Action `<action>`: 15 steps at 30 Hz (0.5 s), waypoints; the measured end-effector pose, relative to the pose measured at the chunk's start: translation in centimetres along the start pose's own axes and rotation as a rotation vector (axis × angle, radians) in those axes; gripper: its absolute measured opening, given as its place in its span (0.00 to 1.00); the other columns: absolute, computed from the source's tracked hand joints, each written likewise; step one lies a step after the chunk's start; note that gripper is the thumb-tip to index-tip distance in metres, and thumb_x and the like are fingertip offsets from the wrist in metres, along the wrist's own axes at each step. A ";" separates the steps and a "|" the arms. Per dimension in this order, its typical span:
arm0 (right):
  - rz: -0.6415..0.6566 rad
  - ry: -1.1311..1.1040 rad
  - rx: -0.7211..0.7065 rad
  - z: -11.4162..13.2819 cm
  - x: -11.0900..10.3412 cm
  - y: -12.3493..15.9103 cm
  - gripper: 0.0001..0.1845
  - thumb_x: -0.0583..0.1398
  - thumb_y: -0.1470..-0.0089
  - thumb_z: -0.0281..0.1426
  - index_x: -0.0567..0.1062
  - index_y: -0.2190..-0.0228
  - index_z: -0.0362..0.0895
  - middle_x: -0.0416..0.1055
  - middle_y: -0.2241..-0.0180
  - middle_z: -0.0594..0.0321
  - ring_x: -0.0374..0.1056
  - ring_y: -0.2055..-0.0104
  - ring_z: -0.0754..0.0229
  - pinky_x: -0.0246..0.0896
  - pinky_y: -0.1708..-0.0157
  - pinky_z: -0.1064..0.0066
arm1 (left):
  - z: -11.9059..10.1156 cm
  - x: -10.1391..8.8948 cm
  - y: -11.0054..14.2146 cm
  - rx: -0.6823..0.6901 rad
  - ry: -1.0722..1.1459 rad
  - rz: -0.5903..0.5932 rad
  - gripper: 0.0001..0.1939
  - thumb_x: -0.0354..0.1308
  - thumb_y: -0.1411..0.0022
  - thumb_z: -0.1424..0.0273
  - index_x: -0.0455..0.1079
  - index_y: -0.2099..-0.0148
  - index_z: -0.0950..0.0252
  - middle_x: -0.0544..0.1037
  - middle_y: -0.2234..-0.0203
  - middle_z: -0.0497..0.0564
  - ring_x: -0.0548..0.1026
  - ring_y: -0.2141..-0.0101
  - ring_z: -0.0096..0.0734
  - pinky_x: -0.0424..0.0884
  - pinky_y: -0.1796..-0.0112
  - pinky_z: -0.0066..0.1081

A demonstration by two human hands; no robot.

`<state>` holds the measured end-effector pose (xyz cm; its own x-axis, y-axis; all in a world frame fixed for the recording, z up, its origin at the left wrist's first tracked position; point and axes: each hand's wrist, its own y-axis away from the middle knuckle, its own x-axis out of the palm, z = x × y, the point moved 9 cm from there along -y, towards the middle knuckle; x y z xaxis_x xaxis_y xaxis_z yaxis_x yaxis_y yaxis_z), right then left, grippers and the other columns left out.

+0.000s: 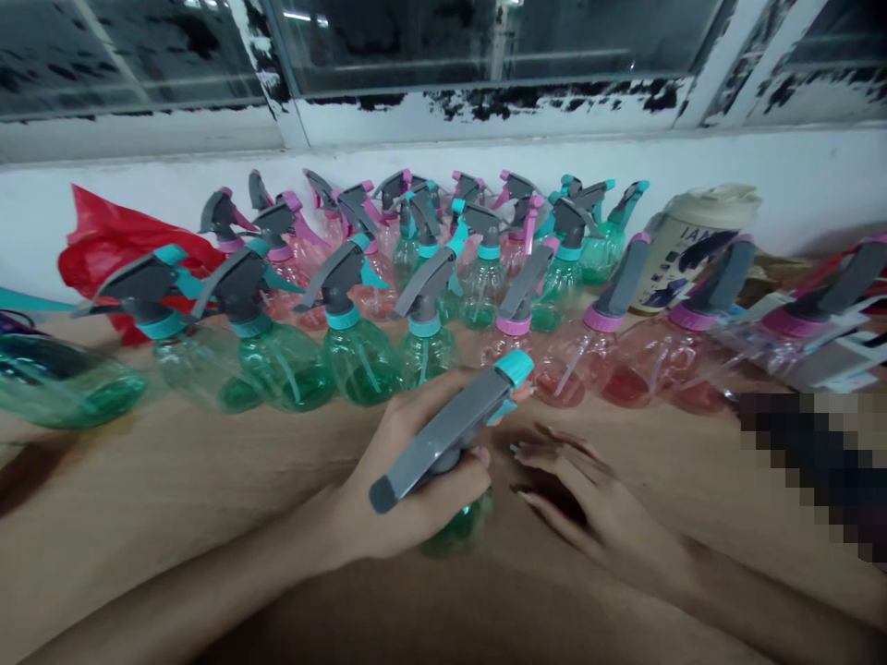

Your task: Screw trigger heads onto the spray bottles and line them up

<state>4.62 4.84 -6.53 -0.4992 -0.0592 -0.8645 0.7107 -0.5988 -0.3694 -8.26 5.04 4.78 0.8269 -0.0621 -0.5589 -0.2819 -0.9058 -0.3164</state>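
My left hand (406, 480) is wrapped round the neck of a spray bottle (450, 425) with a grey head, a teal nozzle and a green body. The bottle's lower part shows below my fingers, close to the tabletop (277, 499). My right hand (578, 489) rests by the table just right of that bottle, fingers stretched out and apart, holding nothing. Beyond my hands stands a row of similar bottles, among them a green spray bottle (360, 365) with a teal collar and a pink spray bottle (565, 365) with a pink collar.
More spray bottles crowd behind the front row, against the white wall (173, 171). A red plastic bag (131, 245) lies at the back left and a cream printed cup (686, 245) stands at the back right. At the far left is a green bottle (69, 383) lying tilted.
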 end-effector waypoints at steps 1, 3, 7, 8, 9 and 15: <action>0.000 -0.006 0.005 -0.1 0.0 0.0 0.15 0.54 0.44 0.29 0.63 0.53 0.44 0.71 0.53 0.55 0.61 0.45 0.53 0.57 0.47 0.51 | 0.0 0.0 0.0 -0.004 0.001 0.000 0.13 0.50 0.54 0.77 0.64 0.64 0.60 0.69 0.76 0.43 0.66 0.78 0.28 0.67 0.72 0.28; 0.002 -0.023 0.017 -0.3 0.0 0.0 0.15 0.54 0.44 0.30 0.63 0.54 0.44 0.71 0.54 0.56 0.61 0.45 0.53 0.58 0.47 0.52 | -0.1 0.0 0.0 -0.011 0.013 0.000 0.11 0.50 0.54 0.77 0.63 0.65 0.60 0.68 0.78 0.43 0.66 0.78 0.28 0.67 0.73 0.28; -0.003 -0.047 0.030 -0.6 0.0 0.1 0.14 0.54 0.44 0.30 0.64 0.54 0.45 0.72 0.55 0.57 0.61 0.45 0.53 0.59 0.48 0.51 | -0.2 0.0 -0.1 -0.004 0.040 0.006 0.10 0.49 0.54 0.77 0.60 0.67 0.59 0.65 0.79 0.43 0.65 0.78 0.29 0.66 0.73 0.29; -0.007 -0.050 0.030 -0.6 0.0 0.1 0.15 0.54 0.44 0.30 0.64 0.54 0.46 0.72 0.55 0.57 0.62 0.46 0.53 0.58 0.48 0.50 | -0.3 0.0 -0.1 0.002 0.037 0.010 0.09 0.49 0.54 0.76 0.60 0.68 0.59 0.65 0.79 0.43 0.65 0.78 0.30 0.66 0.73 0.29; -0.010 -0.053 0.031 -0.6 -0.1 0.1 0.14 0.55 0.44 0.30 0.65 0.54 0.46 0.72 0.55 0.57 0.63 0.46 0.53 0.58 0.48 0.50 | -0.4 0.0 -0.2 0.009 0.031 0.016 0.08 0.49 0.53 0.76 0.60 0.69 0.59 0.65 0.79 0.43 0.65 0.78 0.30 0.65 0.73 0.30; -0.010 -0.042 0.041 -0.6 -0.2 0.0 0.14 0.54 0.44 0.30 0.65 0.55 0.46 0.72 0.55 0.57 0.63 0.47 0.53 0.60 0.49 0.50 | -0.6 -0.2 -0.2 0.032 0.004 -0.002 0.07 0.49 0.53 0.76 0.60 0.70 0.59 0.67 0.77 0.44 0.68 0.75 0.31 0.67 0.70 0.32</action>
<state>4.99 5.28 -6.58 -0.5272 -0.0858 -0.8454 0.6849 -0.6318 -0.3630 -8.05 5.00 5.40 0.8294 -0.0627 -0.5551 -0.2960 -0.8920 -0.3416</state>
